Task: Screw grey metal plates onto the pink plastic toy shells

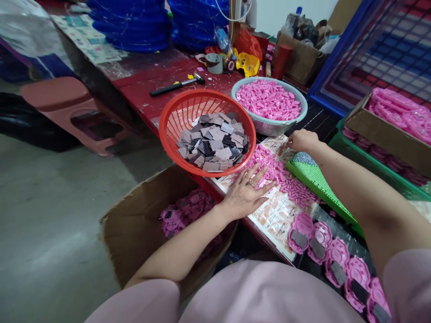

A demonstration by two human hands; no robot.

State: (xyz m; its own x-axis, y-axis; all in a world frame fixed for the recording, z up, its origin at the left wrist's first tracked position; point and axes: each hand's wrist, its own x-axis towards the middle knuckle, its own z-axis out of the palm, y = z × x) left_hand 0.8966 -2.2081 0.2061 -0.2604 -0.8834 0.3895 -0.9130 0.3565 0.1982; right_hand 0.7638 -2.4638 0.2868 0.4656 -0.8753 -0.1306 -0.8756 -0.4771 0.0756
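My left hand (pixel 247 192) lies with its fingers spread at the near edge of a pile of small pink pieces (pixel 271 168). My right hand (pixel 303 140) is closed beside the far end of a green tray (pixel 319 184); whatever its fingers hold is hidden. An orange basket (pixel 171 134) of grey plates (pixel 217 139) sits beyond my left hand. Behind my right hand, more pink pieces (pixel 267 99) fill a pale basket (pixel 262 127). Several pink casings (pixel 321 237) with grey plates on them line the near right.
A hammer (pixel 178 85), tape rolls (pixel 214 63) and a yellow part (pixel 248 64) are at the back. Below left stand an open cardboard box (pixel 134 229) and a pink stool (pixel 57 94). A green crate (pixel 380 166) and blue crate (pixel 313 92) bound the right.
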